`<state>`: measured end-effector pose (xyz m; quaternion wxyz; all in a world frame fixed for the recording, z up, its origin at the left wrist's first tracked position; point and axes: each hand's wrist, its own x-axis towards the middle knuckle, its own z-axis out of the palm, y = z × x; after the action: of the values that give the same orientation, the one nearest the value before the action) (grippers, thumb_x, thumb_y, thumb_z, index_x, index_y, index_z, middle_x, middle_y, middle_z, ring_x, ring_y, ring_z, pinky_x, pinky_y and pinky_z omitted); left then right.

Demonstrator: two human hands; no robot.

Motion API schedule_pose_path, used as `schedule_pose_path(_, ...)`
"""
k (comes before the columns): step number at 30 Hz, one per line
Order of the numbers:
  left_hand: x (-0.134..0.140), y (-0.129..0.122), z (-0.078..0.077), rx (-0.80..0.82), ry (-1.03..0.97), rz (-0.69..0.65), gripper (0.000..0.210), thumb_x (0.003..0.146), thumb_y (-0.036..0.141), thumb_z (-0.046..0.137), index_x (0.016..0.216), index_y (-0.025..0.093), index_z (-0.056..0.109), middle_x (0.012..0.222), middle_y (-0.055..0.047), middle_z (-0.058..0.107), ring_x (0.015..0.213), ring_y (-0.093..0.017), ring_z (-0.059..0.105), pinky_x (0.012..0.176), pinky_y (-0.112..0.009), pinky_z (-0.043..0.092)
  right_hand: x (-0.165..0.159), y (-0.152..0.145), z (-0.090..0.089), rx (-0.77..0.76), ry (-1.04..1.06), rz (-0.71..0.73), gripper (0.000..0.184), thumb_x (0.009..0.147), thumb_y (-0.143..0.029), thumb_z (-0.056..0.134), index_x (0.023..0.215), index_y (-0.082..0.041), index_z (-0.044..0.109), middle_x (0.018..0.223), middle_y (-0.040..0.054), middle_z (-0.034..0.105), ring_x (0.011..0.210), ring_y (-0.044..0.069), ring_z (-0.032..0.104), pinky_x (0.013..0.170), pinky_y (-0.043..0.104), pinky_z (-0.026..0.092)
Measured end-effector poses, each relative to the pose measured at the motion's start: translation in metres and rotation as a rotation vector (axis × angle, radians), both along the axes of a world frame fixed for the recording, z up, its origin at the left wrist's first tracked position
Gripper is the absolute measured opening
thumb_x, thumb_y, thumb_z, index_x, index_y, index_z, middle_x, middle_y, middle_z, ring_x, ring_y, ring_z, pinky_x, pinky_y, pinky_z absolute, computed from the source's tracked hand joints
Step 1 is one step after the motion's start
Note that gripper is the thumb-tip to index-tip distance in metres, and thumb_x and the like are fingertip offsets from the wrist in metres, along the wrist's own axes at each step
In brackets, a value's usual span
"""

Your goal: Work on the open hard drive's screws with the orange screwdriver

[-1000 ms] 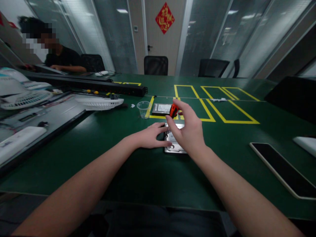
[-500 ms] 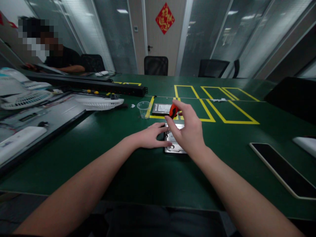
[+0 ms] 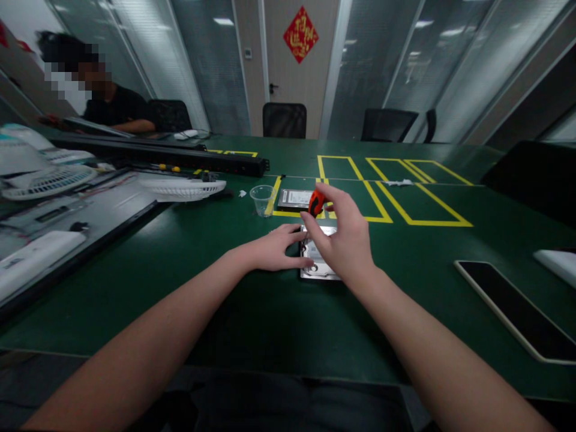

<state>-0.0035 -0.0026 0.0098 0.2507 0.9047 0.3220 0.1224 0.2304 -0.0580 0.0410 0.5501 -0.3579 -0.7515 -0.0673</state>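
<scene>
The flat, rectangular silver metal hard drive (image 3: 320,273) lay on the dark green tabletop (image 3: 252,324) straight ahead of the person, at twelve o'clock, partly covered by both hands. It was likely stiff and fairly dense for its size, its smooth cover a little slippery and its insides sensitive to knocks; the side edges seemed the best place to take hold. The left hand (image 3: 278,247) came in at its nine o'clock edge with thumb and forefinger spread, the thumb lying on the cover. The right hand (image 3: 348,237), over the drive's two o'clock side, pinched the stubby red-and-black handle of a screwdriver (image 3: 316,204) between thumb and fingers; the handle looked light and easy to grip, probably best turned from its thick end. Where its tip met the drive could not be made out. Toward eleven o'clock, well apart from the left hand's fingers, a second, dark-edged hard drive with a white label (image 3: 293,198) sat within a yellow tape outline (image 3: 380,219). Beside it, nearer ten o'clock, stood an upright clear plastic cup (image 3: 263,207); whether it held anything was too faint to tell.
</scene>
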Motion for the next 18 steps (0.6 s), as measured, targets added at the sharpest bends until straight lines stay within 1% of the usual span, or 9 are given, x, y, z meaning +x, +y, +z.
schedule_pose_path(2,-0.0007,0.0002,-0.0011,-0.001,0.005,0.003,0.094,0.115,0.086,0.083,0.191,0.035,0.066,0.207,-0.016,0.053,0.196,-0.052,0.043,0.162,-0.077,0.035,0.0022,0.0011,0.0007,-0.001,0.004,-0.005,0.048,0.118,-0.032,0.081,0.165,-0.032,0.074,0.143,0.0126,0.088,0.127,0.036,0.084,0.112,0.06,0.077)
schedule_pose_path(5,-0.0019,0.0002,-0.0014,-0.005,0.006,0.009,0.095,0.115,0.087,0.082,0.191,0.033,0.066,0.208,-0.017,0.051,0.196,-0.053,0.043,0.161,-0.077,0.036,0.0038,0.0014,0.0024,0.016,0.005,-0.01,0.042,0.118,-0.033,0.082,0.159,-0.032,0.078,0.135,0.0111,0.086,0.123,0.035,0.084,0.107,0.055,0.077)
schedule_pose_path(7,-0.0022,0.0002,-0.0011,-0.008,0.006,0.011,0.095,0.115,0.087,0.082,0.191,0.033,0.066,0.208,-0.018,0.05,0.195,-0.053,0.043,0.161,-0.078,0.037,0.0027,0.0005,0.0032,0.019,-0.002,-0.001,0.041,0.119,-0.03,0.079,0.16,-0.032,0.078,0.139,0.0116,0.087,0.126,0.035,0.084,0.108,0.057,0.077)
schedule_pose_path(10,-0.0021,0.0003,-0.0006,-0.015,0.011,0.017,0.096,0.114,0.087,0.083,0.191,0.032,0.065,0.208,-0.018,0.051,0.195,-0.053,0.043,0.161,-0.077,0.037,-0.001,-0.0014,0.0032,0.011,-0.001,0.025,0.047,0.121,-0.023,0.069,0.167,-0.031,0.074,0.15,0.0135,0.089,0.129,0.035,0.086,0.115,0.061,0.077)
schedule_pose_path(13,-0.0021,0.0007,-0.0008,-0.024,0.007,0.017,0.098,0.114,0.088,0.083,0.193,0.033,0.063,0.207,-0.017,0.052,0.196,-0.052,0.043,0.162,-0.076,0.036,-0.0026,-0.0021,0.0022,0.015,0.008,0.042,0.049,0.122,-0.022,0.064,0.17,-0.03,0.07,0.154,0.014,0.088,0.129,0.035,0.088,0.116,0.061,0.078)
schedule_pose_path(16,-0.0026,0.0011,-0.0019,-0.022,-0.005,0.009,0.097,0.114,0.09,0.082,0.191,0.035,0.064,0.207,-0.016,0.053,0.195,-0.051,0.045,0.161,-0.077,0.036,-0.0002,-0.0006,0.0017,0.019,0.006,0.025,0.047,0.121,-0.026,0.07,0.168,-0.031,0.071,0.15,0.014,0.086,0.13,0.035,0.086,0.113,0.06,0.078)
schedule_pose_path(18,-0.0033,0.0013,-0.0028,-0.019,-0.002,0.015,0.097,0.113,0.091,0.082,0.19,0.035,0.066,0.206,-0.016,0.053,0.195,-0.051,0.044,0.161,-0.076,0.035,0.0021,0.0007,0.002,0.012,0.003,0.002,0.047,0.119,-0.03,0.077,0.166,-0.032,0.074,0.145,0.0129,0.084,0.127,0.035,0.084,0.109,0.057,0.078)
